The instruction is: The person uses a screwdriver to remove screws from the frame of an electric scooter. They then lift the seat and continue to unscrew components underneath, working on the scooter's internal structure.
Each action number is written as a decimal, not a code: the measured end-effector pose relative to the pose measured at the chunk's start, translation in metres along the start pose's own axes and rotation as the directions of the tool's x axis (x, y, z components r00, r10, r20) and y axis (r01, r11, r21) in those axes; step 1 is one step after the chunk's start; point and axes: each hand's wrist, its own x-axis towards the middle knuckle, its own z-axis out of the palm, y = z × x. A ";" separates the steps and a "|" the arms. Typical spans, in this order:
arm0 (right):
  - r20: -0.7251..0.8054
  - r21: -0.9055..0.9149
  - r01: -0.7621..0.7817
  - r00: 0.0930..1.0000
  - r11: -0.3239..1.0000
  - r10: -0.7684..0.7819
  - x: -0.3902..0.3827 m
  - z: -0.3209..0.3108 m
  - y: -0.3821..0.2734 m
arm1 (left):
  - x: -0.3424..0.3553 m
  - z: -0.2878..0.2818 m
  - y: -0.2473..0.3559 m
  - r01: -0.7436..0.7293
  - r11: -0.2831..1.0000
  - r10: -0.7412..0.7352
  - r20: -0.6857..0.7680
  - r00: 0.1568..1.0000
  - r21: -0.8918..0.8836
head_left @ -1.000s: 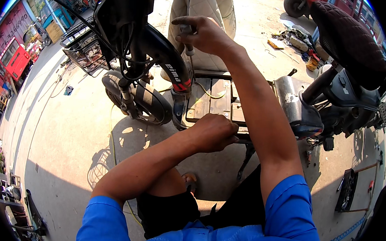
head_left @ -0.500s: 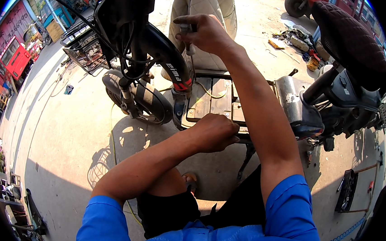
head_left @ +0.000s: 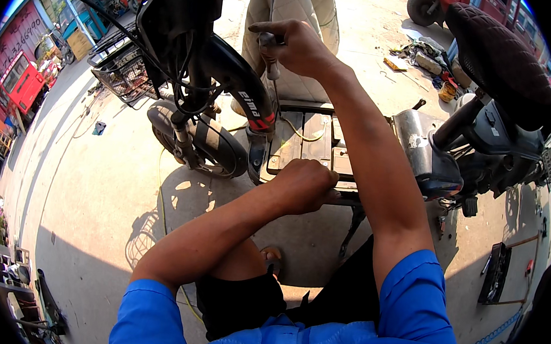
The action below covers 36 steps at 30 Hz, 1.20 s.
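Note:
My right hand [head_left: 298,48] is raised over the far side of the scooter's footboard bay. Its fingers curl round a grey, cylindrical tool handle [head_left: 272,68], the index finger stretched to the left. The tool's exact kind is hard to make out. Below it, several brown-topped batteries [head_left: 287,146] lie side by side in the open bay. A yellowish wire [head_left: 304,137] curves across them. My left hand [head_left: 307,186] is closed at the bay's near edge, thumb uppermost; whatever its fingers hold is hidden. The electric scooter's black front column [head_left: 237,82] rises left of the bay.
The front wheel [head_left: 210,141] stands to the left, the saddle [head_left: 501,60] to the right. Across the bay is a quilted beige leg cover [head_left: 300,19]. A black tool tray [head_left: 494,273] lies on the ground at right. A yellow hose [head_left: 162,208] runs along the ground.
The grey handle sits at a slightly different angle in my right hand. My left hand has shifted a little at the bay's edge.

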 end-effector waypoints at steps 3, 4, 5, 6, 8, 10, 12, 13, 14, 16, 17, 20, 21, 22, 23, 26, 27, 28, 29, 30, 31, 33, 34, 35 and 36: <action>-0.033 0.069 0.022 0.999 0.997 -0.020 0.002 0.005 0.013 | 0.003 -0.003 -0.005 0.092 0.996 -0.090 -0.063 0.994 0.022; -0.038 0.057 0.027 0.999 0.998 -0.025 0.002 0.006 0.009 | 0.003 -0.001 -0.011 0.116 0.993 -0.112 -0.099 0.989 0.031; -0.044 0.043 0.031 0.999 0.999 -0.029 0.000 0.006 0.006 | 0.004 0.000 -0.018 0.139 0.990 -0.132 -0.136 0.982 0.039; -0.050 0.029 0.034 0.998 0.999 -0.033 -0.002 0.006 0.003 | 0.006 0.003 -0.025 0.185 0.981 -0.173 -0.163 0.971 0.063; -0.007 0.005 0.008 1.000 1.000 -0.008 -0.005 -0.002 -0.007 | 0.009 0.007 -0.045 0.234 0.961 -0.181 -0.305 0.935 0.146; 0.016 0.022 -0.013 1.000 1.000 0.012 -0.005 -0.005 -0.005 | 0.011 0.007 -0.060 0.282 0.936 -0.184 -0.390 0.902 0.212; 0.021 0.080 -0.028 0.999 0.996 0.026 0.000 -0.003 0.008 | 0.017 0.007 -0.068 0.322 0.909 -0.190 -0.424 0.885 0.266; 0.021 0.081 -0.016 1.000 0.997 0.015 0.001 -0.003 0.009 | 0.019 0.008 -0.072 0.313 0.907 -0.184 -0.405 0.896 0.281; 0.020 0.082 -0.005 1.000 0.997 0.003 0.002 -0.002 0.010 | 0.021 0.009 -0.075 0.304 0.906 -0.177 -0.386 0.905 0.296; 0.020 0.065 -0.002 1.000 0.998 0.001 0.001 -0.002 0.006 | 0.024 0.012 -0.081 0.281 0.907 -0.160 -0.362 0.919 0.312; 0.021 0.046 -0.010 1.000 0.999 0.009 -0.002 -0.003 0.000 | 0.027 0.015 -0.084 0.269 0.910 -0.150 -0.356 0.923 0.314; -0.012 0.002 0.026 1.000 1.000 -0.026 -0.004 -0.003 -0.004 | 0.035 0.022 -0.082 0.211 0.915 -0.086 -0.345 0.935 0.344; -0.029 -0.010 0.049 0.998 0.999 -0.049 -0.004 -0.003 -0.003 | 0.038 0.024 -0.081 0.188 0.915 -0.060 -0.342 0.938 0.357; -0.024 0.008 0.022 0.999 1.000 -0.022 -0.004 -0.002 0.000 | 0.043 0.026 -0.080 0.190 0.902 -0.071 -0.301 0.951 0.388; -0.018 0.026 -0.004 1.000 1.000 0.005 -0.003 -0.002 0.002 | 0.045 0.029 -0.080 0.194 0.898 -0.080 -0.287 0.955 0.395; 0.000 0.074 -0.005 1.000 0.997 0.005 0.000 -0.003 0.010 | 0.052 0.031 -0.079 0.213 0.885 -0.121 -0.239 0.964 0.415; 0.006 0.090 0.007 1.000 0.996 -0.008 0.000 -0.003 0.012 | 0.054 0.031 -0.079 0.225 0.880 -0.142 -0.220 0.965 0.418; 0.010 0.080 0.004 1.000 0.997 -0.005 0.000 -0.004 0.010 | 0.054 0.032 -0.079 0.239 0.874 -0.166 -0.203 0.965 0.422; 0.014 0.070 0.002 1.000 0.998 -0.003 0.000 -0.004 0.008 | 0.054 0.033 -0.081 0.247 0.879 -0.177 -0.204 0.963 0.407; 0.019 0.061 -0.001 1.000 0.998 0.000 -0.001 -0.004 0.006 | 0.054 0.035 -0.083 0.256 0.884 -0.187 -0.205 0.961 0.391; 0.026 0.051 -0.020 0.999 0.998 0.018 -0.002 -0.005 0.004 | 0.053 0.036 -0.085 0.264 0.888 -0.197 -0.207 0.958 0.376; 0.042 0.034 -0.055 0.998 0.998 0.054 -0.004 -0.006 0.001 | 0.054 0.038 -0.088 0.265 0.894 -0.196 -0.217 0.956 0.362; 0.034 0.053 -0.050 0.998 0.997 0.049 -0.006 -0.006 -0.001 | 0.055 0.039 -0.089 0.267 0.897 -0.197 -0.222 0.955 0.353; 0.026 0.073 -0.045 0.999 0.996 0.043 -0.007 -0.006 -0.004 | 0.056 0.041 -0.090 0.259 0.900 -0.190 -0.219 0.957 0.350; 0.018 0.093 -0.039 0.999 0.995 0.037 -0.008 -0.006 -0.005 | 0.057 0.042 -0.091 0.251 0.903 -0.183 -0.217 0.959 0.349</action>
